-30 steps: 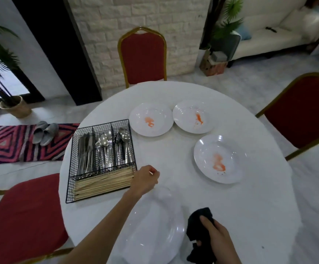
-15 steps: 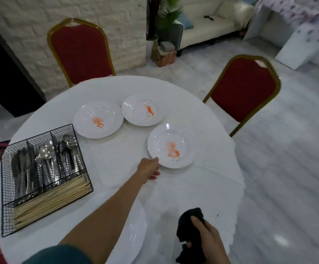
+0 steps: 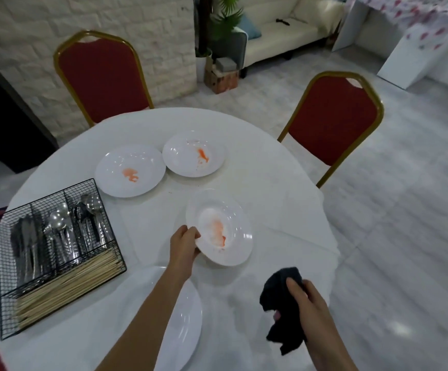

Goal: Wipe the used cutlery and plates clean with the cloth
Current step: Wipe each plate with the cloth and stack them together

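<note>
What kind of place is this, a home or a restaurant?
Probably a home dining area: a round table with red banquet chairs stands beside a white sofa and a potted plant.

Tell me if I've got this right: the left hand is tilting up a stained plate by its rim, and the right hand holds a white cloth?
Not quite. In the head view the cloth in the right hand is black, not white. The rest holds: the left hand tilts the stained plate up by its rim.
</note>
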Demonstrator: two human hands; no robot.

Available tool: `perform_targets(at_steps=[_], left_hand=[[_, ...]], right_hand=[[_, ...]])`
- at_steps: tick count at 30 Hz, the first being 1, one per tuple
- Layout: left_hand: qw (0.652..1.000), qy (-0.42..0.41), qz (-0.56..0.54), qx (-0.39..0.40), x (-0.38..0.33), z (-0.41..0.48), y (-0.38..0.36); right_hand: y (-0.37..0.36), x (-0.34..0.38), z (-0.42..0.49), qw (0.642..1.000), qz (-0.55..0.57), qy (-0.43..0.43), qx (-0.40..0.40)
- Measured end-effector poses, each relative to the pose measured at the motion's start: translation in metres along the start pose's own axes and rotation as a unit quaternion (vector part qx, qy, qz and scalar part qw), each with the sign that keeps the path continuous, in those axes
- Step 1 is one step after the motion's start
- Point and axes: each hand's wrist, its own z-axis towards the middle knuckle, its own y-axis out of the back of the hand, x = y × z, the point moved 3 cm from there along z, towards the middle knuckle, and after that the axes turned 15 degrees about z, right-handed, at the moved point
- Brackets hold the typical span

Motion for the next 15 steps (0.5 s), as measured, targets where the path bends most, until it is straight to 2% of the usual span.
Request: perform_targets(at_steps=[3, 5, 8, 11, 12, 14, 15], left_hand=[[0.999, -0.016, 0.008, -0.031, 0.012, -0.028, 0.019], [0.998, -0.045, 0.031, -0.033, 0.022, -0.048, 0.025], [0.995, -0.07, 0.059, -0.026, 0.034, -0.077, 0.025], [0.994, -0.08, 0.048, -0.054, 0.027, -0.092, 0.031], [0.993, -0.081, 0.046, -0.07, 0.021, -0.094, 0.037], [0.991, -0.079, 0.02, -0.102, 0.013, -0.09, 0.059], [0.991, -0.071, 0.017, -0.114, 0.009, -0.089, 0.071]], right_hand=[[-0.027, 0.019, -0.002, 0.993, -0.081, 0.068, 0.047], [-0.05, 0.022, 0.006, 0.972, -0.18, 0.132, 0.073], [-0.093, -0.002, 0.023, 0.907, -0.321, 0.232, 0.145], [-0.127, -0.049, 0.016, 0.807, -0.445, 0.317, 0.224], [-0.133, -0.065, 0.006, 0.775, -0.471, 0.333, 0.26], [-0.133, -0.084, -0.02, 0.741, -0.495, 0.311, 0.332], [-0.127, -0.089, -0.029, 0.726, -0.501, 0.325, 0.341]])
